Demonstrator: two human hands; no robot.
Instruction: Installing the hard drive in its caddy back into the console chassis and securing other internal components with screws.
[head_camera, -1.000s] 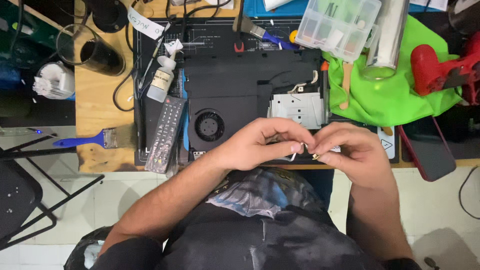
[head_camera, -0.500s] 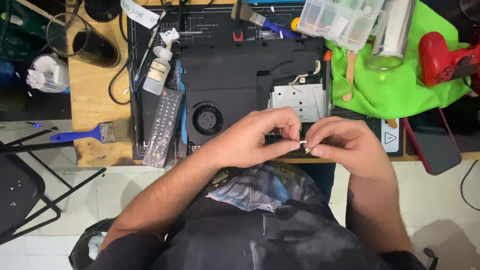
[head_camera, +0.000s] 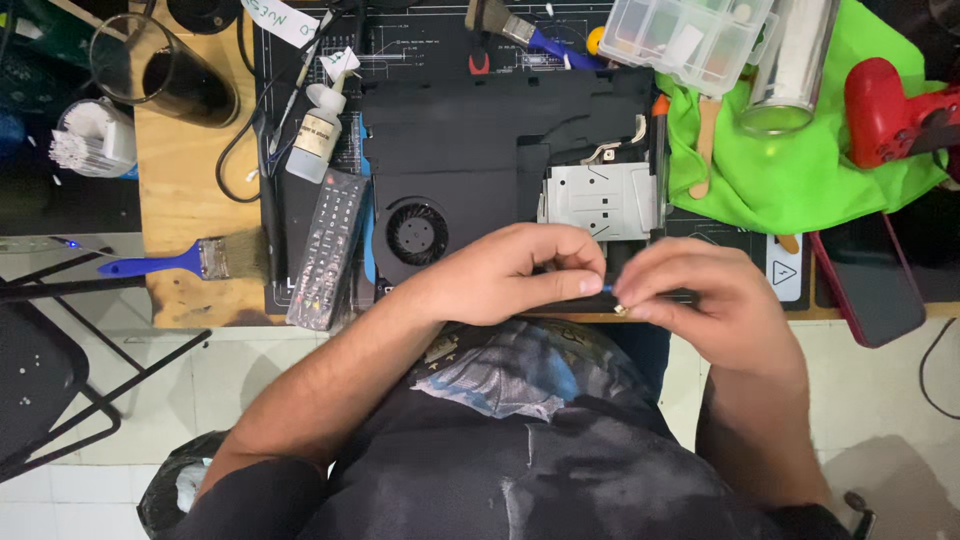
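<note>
My left hand (head_camera: 520, 270) and my right hand (head_camera: 700, 300) meet at the near edge of an opened black console (head_camera: 480, 150) on the workbench. Between the fingertips of both hands sits a very small part (head_camera: 612, 292), with a blue bit and a metallic glint; its shape is too small to tell. The console shows a round fan (head_camera: 416, 232) at its left and a silver metal drive cage (head_camera: 600, 200) at its right, just beyond my fingers. My forearms reach up from the bottom of the view.
A black remote (head_camera: 328, 250) and a white dropper bottle (head_camera: 315, 130) lie left of the console. A blue-handled brush (head_camera: 190, 262) rests on the wood. A green cloth (head_camera: 800, 170), clear parts box (head_camera: 695, 35), metal can (head_camera: 795, 60), red controller (head_camera: 895, 110) and phone (head_camera: 870, 290) sit right.
The view has shifted slightly, so the bench sits a little lower in frame. Both hands stay pinched together on the small part at the console's near edge.
</note>
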